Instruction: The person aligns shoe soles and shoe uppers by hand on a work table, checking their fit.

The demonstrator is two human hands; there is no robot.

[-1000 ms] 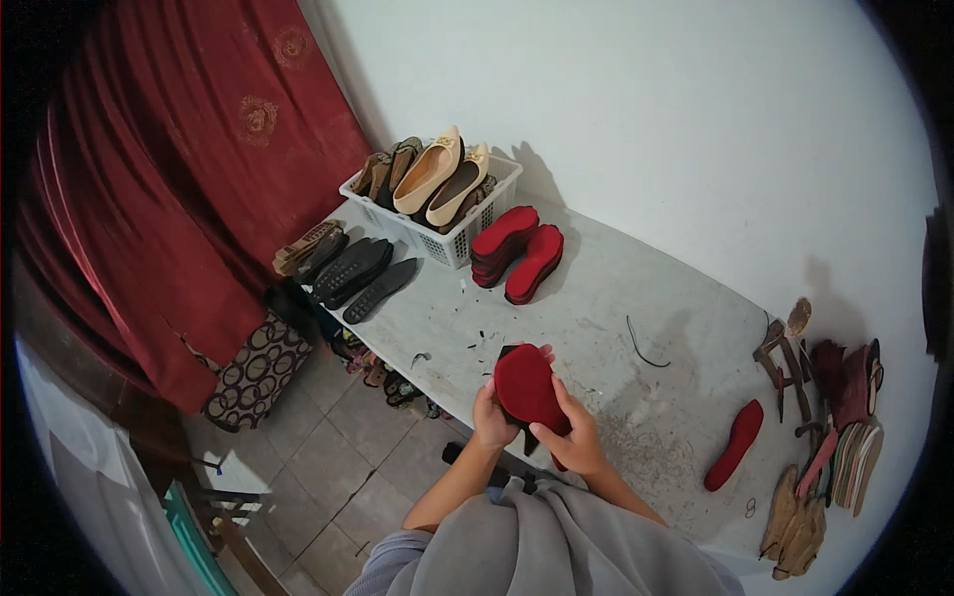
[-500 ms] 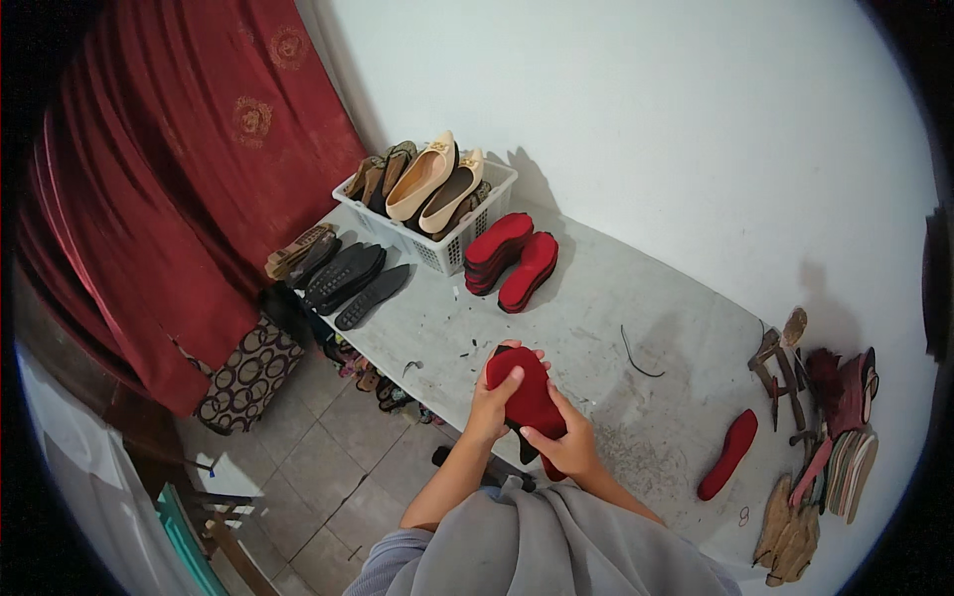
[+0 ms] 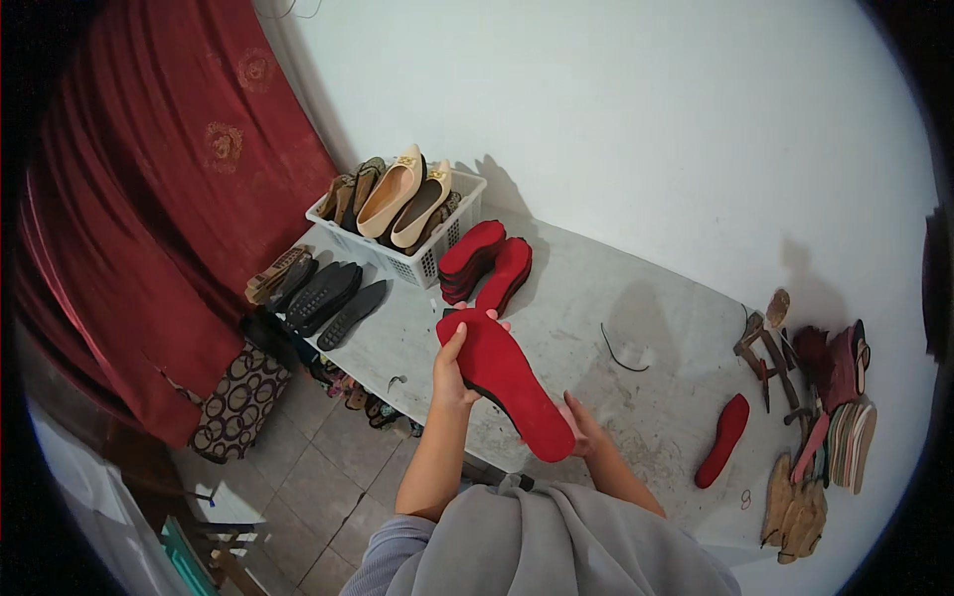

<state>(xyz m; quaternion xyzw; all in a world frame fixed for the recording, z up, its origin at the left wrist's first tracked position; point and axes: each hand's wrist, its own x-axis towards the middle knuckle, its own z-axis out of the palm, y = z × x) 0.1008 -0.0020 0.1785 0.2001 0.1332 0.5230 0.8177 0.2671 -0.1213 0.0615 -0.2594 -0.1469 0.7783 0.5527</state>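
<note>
In front of me I hold a red shoe sole (image 3: 517, 389) with a dark layer beneath, slanting from upper left to lower right. My left hand (image 3: 453, 370) is closed round its upper end, thumb on the red face and fingertips showing at the far edge. At the lower end my right hand (image 3: 586, 427) grips the right edge, its fingers partly hidden under the sole. Just beyond are two stacks of red soles, the left stack (image 3: 472, 253) and the right stack (image 3: 509, 270). A single red sole (image 3: 723, 442) lies apart on the table's right side.
A white basket (image 3: 412, 266) of shoes stands at the table's (image 3: 586, 288) far left, with black soles (image 3: 333, 293) beside it. Hammers (image 3: 777, 363), striped insoles (image 3: 852, 447) and tan pieces (image 3: 795, 517) crowd the right end. A red curtain (image 3: 169, 248) hangs left.
The red sole has turned from tilted to lying full length toward me. My left hand has moved up and left; my right hand has shifted from the sole's middle to its lower end.
</note>
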